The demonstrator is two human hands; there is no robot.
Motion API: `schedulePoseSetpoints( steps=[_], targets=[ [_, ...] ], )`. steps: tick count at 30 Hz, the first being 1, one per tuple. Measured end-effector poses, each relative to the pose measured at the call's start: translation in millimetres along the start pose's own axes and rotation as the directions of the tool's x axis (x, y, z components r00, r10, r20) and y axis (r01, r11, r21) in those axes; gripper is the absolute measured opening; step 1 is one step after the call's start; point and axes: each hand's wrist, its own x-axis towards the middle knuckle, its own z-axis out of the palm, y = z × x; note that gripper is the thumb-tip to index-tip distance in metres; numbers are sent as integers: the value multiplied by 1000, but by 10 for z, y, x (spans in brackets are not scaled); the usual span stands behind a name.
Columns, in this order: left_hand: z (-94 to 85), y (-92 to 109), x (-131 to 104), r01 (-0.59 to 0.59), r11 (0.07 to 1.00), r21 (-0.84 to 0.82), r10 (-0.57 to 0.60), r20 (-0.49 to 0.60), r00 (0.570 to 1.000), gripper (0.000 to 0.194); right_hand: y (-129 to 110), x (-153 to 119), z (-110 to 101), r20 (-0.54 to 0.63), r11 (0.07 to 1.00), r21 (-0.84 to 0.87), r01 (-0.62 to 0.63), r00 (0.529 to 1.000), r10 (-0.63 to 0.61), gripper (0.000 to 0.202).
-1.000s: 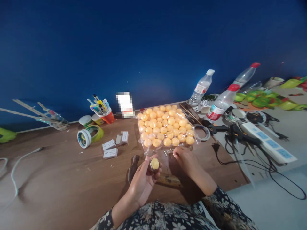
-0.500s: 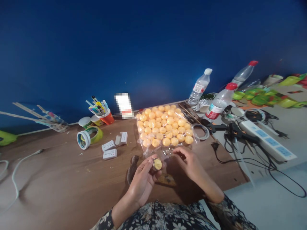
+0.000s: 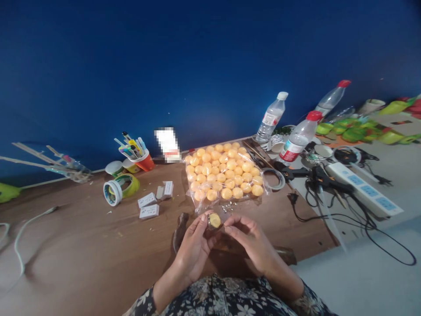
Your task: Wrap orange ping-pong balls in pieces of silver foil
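My left hand (image 3: 194, 245) is closed on a small round piece (image 3: 214, 220) with a pale yellow face and a dark, shiny rim. Just to its right, my right hand (image 3: 247, 237) has thumb and forefinger pinched together; whatever is between them is too small to make out. Beyond both hands lies a clear plastic bag (image 3: 199, 202) of yellow-orange balls (image 3: 226, 193). Several tiny shiny bits (image 3: 229, 206) are scattered at its near edge. A dark brown curved object (image 3: 180, 228) lies beside my left hand, partly hidden.
Small white boxes (image 3: 149, 212), tape rolls (image 3: 130, 186) and an orange cup of pens (image 3: 146, 161) stand left. To the right are plastic bottles (image 3: 297, 138), a grey tape ring (image 3: 279, 179), a black glue gun (image 3: 329, 179), a power strip (image 3: 365, 191) and tangled cords (image 3: 371, 232).
My right hand has moved left, close to the round piece, and its fingers have come together in a pinch. My left hand still holds the piece. The view has shifted slightly.
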Motion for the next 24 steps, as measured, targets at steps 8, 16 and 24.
schedulePoseSetpoints(
  steps=[8, 16, 24],
  targets=[
    [18, 1, 4, -5, 1000, 14, 5, -3, 1000, 26, 124, -1, 39, -66, 998, -29, 57, 996, -59, 22],
    [12, -11, 21, -20, 1000, 5, 19, 72, 997, 26, 108, 0, 39, -76, 998, 29, 50, 996, -47, 24],
    [-1, -2, 9, -25, 999, 20, 24, 54, 998, 23, 200, -9, 32, -115, 997, 10, 78, 990, -77, 20]
  ],
)
